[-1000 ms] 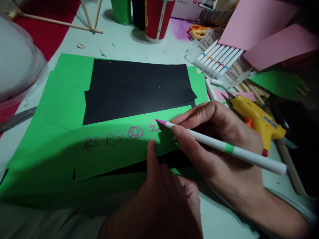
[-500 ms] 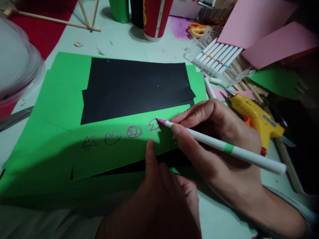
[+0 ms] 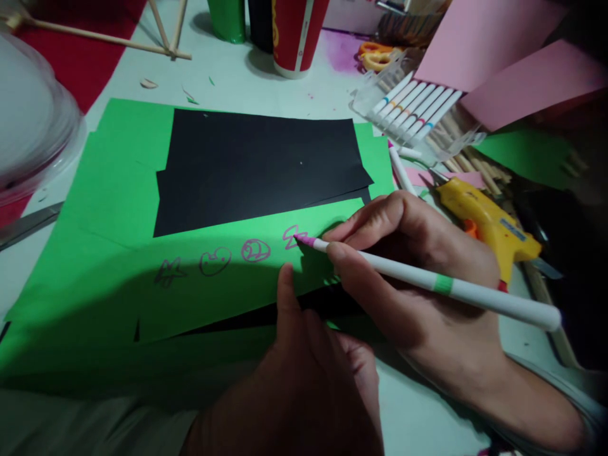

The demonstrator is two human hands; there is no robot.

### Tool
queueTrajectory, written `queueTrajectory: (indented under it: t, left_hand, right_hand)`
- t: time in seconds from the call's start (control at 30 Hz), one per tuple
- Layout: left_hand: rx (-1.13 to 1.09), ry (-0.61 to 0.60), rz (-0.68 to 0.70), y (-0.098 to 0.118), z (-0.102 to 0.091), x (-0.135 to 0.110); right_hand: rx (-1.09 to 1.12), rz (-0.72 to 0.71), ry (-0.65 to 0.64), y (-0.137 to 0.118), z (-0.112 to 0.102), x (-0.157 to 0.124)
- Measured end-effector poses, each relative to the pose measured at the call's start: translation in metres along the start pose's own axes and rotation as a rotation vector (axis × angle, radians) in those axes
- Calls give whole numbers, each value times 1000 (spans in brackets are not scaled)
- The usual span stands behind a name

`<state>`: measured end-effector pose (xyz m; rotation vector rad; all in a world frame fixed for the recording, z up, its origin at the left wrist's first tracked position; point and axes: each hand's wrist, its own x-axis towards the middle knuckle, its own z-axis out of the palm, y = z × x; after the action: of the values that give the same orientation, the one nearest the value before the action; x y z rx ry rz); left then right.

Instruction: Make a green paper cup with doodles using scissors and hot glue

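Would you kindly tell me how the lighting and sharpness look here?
Head view: shadow darkens the lower part of the green strip; the left hand is dark, the right hand brighter. Head view, right side: the lower pink sheet blurs toward the dim edge.

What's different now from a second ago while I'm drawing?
The marker tip has moved slightly toward you, and the rightmost drawing has more lines. Nothing was picked up or let go: your right hand still holds the marker, your left hand still rests on the green paper.
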<state>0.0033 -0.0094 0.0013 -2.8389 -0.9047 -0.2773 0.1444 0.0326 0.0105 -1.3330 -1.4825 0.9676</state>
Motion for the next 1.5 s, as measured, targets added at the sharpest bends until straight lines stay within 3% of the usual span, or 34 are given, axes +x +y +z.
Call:
queueTrajectory:
  t: [0.47, 0.8, 1.5]
  left_hand:
    - [-6, -27, -4, 2, 0, -2]
    - [11, -32, 15, 0, -4, 0]
    - [-12, -30, 42, -3, -5, 1]
  right_hand:
    - [-5, -48, -34, 3, -2, -1]
    - [-32, -35, 37, 2, -1, 2]
    - [-206, -103, 59, 2, -6, 0]
